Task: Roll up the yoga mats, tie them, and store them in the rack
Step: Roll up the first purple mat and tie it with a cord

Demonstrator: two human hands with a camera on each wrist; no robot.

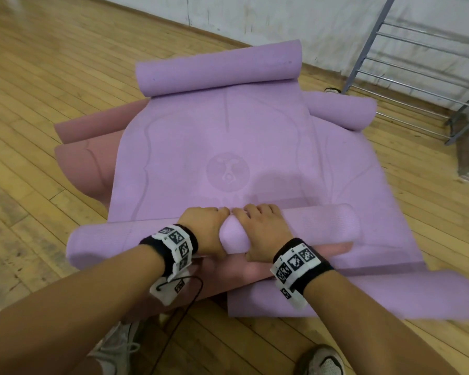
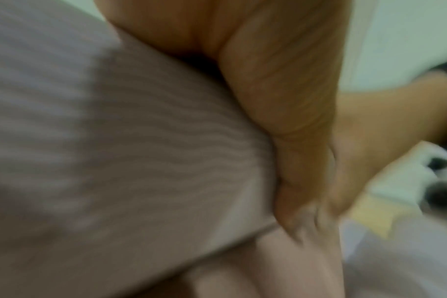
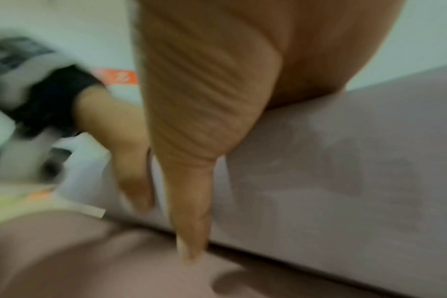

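A lilac yoga mat [image 1: 201, 147] lies spread on the floor, its far end curled into a loose roll [image 1: 217, 69]. Its near end is wound into a tight roll [image 1: 114, 239] lying across in front of me. My left hand [image 1: 209, 228] and right hand [image 1: 263, 228] sit side by side on the middle of that roll, fingers curled over its top and thumbs on the near side. The blurred left wrist view has the palm [image 2: 281, 90] against the ribbed roll [image 2: 115, 151]. In the right wrist view the thumb [image 3: 191, 201] points down the roll's [image 3: 345, 161] near face.
A pink mat [image 1: 84, 158] lies under the lilac one, showing at the left and below my wrists. A second lilac mat [image 1: 390, 293] lies beneath at the right. A grey metal rack [image 1: 406, 58] stands at the back right by the wall. My shoes [image 1: 320, 361] are on the wooden floor [image 1: 38, 77].
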